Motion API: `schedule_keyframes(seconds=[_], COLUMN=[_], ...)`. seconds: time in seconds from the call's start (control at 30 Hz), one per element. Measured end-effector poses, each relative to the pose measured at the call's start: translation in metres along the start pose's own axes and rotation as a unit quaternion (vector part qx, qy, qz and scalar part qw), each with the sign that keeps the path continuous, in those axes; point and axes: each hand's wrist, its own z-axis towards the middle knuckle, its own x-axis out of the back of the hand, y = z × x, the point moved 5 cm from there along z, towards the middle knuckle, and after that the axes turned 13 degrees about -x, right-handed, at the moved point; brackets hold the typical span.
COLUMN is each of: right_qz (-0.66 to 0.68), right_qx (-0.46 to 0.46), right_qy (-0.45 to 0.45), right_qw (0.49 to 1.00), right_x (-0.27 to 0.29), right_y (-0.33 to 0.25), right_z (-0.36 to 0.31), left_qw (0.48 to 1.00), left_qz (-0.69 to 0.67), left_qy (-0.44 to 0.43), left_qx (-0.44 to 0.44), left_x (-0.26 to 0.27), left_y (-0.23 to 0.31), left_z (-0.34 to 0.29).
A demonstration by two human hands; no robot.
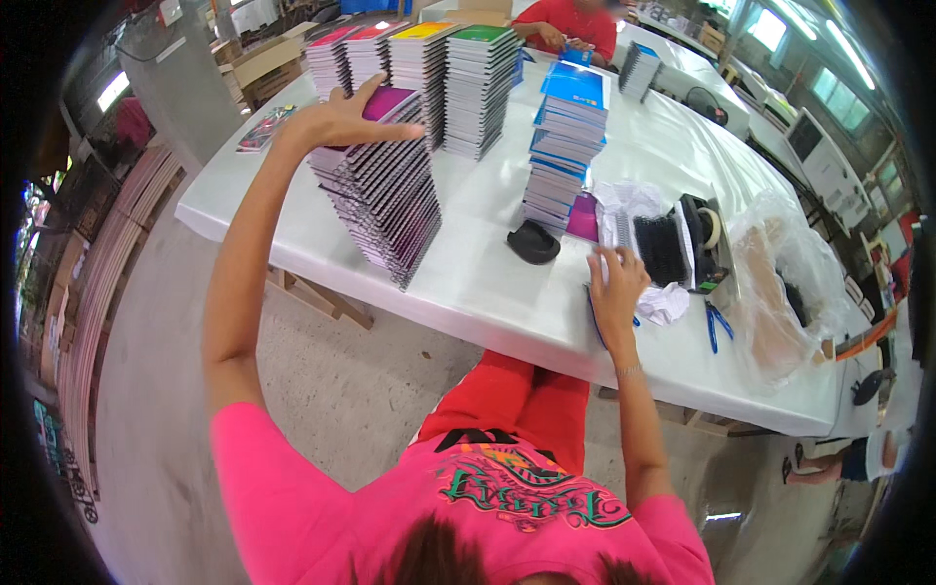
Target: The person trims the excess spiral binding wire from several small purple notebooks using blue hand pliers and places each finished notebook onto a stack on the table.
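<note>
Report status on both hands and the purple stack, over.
Left hand spread at top of purple notebook stack. Right hand by blue-handled tool, grip unclear. Black object between stack and right hand.

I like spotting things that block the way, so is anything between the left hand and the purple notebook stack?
Nothing visible stands between them: the left hand is spread over the top of the purple notebook stack. The yellow-topped stack and green-topped stack are beyond it, not in the way.
</note>
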Motion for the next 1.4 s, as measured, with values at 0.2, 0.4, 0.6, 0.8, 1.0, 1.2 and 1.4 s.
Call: schedule_keyframes(seconds=[0.2, 0.4, 0.6, 0.8, 1.0, 1.2, 1.4], right_qz=[0.186, 0.097, -0.118, -0.183, -0.118, 0.076, 0.559], right_qx=[0.02, 0.041, -0.038, -0.025, 0.001, 0.001, -0.229], right_qy=[-0.153, -0.223, -0.373, -0.462, -0.418, -0.252, -0.205], right_qw=[0.97, 0.969, 0.92, 0.868, 0.901, 0.965, 0.77], right_x=[-0.107, -0.176, -0.193, -0.158, -0.119, -0.045, 0.019], right_y=[0.056, 0.087, 0.081, 0.053, 0.055, 0.04, 0.015], right_z=[0.082, 0.132, 0.155, 0.132, 0.107, 0.089, 0.058], left_qw=[0.998, 0.998, 0.945, 0.879, 0.888, 0.865, 0.703], left_qz=[0.022, 0.058, 0.121, 0.038, -0.115, -0.409, -0.686], left_qy=[-0.038, 0.013, 0.288, 0.38, 0.284, 0.165, 0.142], left_qx=[-0.033, -0.007, -0.102, -0.286, -0.342, -0.237, -0.117], left_x=[0.003, 0.001, 0.015, 0.001, -0.087, -0.217, -0.259], left_y=[0.008, 0.005, 0.073, 0.135, 0.172, 0.174, 0.203], left_z=[0.019, 0.015, -0.035, -0.085, -0.069, -0.037, -0.044])
